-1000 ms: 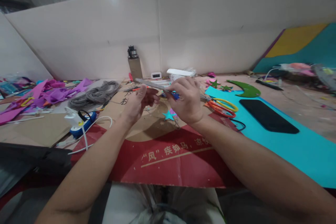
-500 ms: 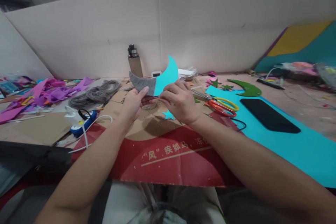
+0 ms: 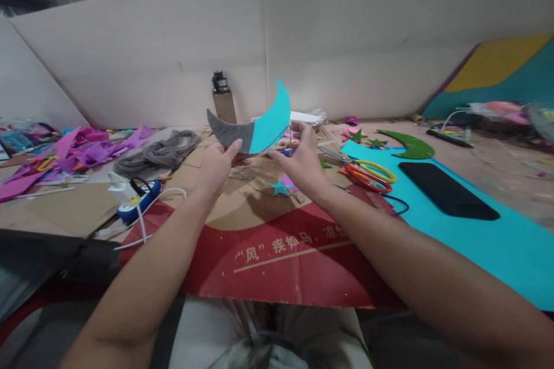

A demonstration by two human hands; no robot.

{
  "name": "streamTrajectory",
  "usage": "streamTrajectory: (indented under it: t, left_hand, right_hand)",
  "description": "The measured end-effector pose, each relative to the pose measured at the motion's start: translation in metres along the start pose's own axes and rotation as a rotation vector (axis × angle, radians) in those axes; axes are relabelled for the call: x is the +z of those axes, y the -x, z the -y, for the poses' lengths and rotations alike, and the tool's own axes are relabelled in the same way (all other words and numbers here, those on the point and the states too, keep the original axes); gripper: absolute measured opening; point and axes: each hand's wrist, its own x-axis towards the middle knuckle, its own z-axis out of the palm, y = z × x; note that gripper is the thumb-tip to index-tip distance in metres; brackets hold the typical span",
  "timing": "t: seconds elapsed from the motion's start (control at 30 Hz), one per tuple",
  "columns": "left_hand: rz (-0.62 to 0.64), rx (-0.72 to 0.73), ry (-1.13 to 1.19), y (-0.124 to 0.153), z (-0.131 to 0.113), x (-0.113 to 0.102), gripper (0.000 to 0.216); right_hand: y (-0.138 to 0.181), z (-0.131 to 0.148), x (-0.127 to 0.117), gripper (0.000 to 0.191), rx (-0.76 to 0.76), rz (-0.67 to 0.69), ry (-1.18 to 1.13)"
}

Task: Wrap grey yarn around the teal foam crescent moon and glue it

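Pinched between the thumb and fingers of my left hand (image 3: 217,164) is a felt crescent moon (image 3: 272,121), held up above the cardboard. Its left part is grey and its right part bright turquoise. My right hand (image 3: 303,155) is at the crescent's lower right edge, thumb and fingers spread apart; whether a fingertip touches the felt I cannot tell. Below the hands a small turquoise star (image 3: 279,187) lies on the brown and red cardboard (image 3: 277,265), with a bit of pink-purple material beside it.
Right of my right hand lie scissors (image 3: 367,176) with red and yellow handles, a black phone (image 3: 445,190) on a turquoise sheet (image 3: 489,253), and a green crescent (image 3: 411,145). To the left are grey cord (image 3: 160,153), purple scraps (image 3: 95,153) and a blue power strip (image 3: 137,203).
My right hand's fingers have spread from a closed grip at the crescent's lower middle and shifted right. The crescent has risen slightly, uncovering more of its turquoise part.
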Motion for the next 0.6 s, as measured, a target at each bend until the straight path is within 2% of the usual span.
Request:
streamTrajectory:
  t: [0.07, 0.13, 0.2, 0.27, 0.33, 0.37, 0.6]
  left_hand:
    - [-0.011, 0.003, 0.023, -0.001, 0.000, -0.002, 0.035]
    - [0.005, -0.010, 0.063, -0.001, -0.001, -0.003, 0.033]
    - [0.032, -0.024, 0.099, -0.001, -0.003, -0.003, 0.032]
    - [0.038, -0.035, 0.113, -0.001, -0.005, -0.004, 0.031]
    - [0.013, -0.042, 0.104, -0.002, -0.006, -0.006, 0.030]
    - [-0.009, -0.040, 0.091, -0.003, -0.006, -0.007, 0.030]
    - [-0.236, 0.053, -0.044, -0.016, 0.002, -0.019, 0.025]
  right_hand:
    - [-0.003, -0.005, 0.004, 0.074, 0.168, 0.052, -0.155]
    - [-0.006, -0.007, 0.006, 0.079, 0.241, 0.137, -0.294]
    - [-0.007, -0.005, 0.006, 0.070, 0.257, 0.243, -0.431]
    - [-0.007, -0.002, 0.004, 0.048, 0.287, 0.333, -0.502]
    - [-0.007, 0.002, 0.002, 0.025, 0.335, 0.347, -0.463]
    - [-0.007, 0.004, 0.000, 0.019, 0.350, 0.337, -0.416]
    - [-0.010, 0.011, -0.010, 0.034, 0.239, 0.269, -0.301]
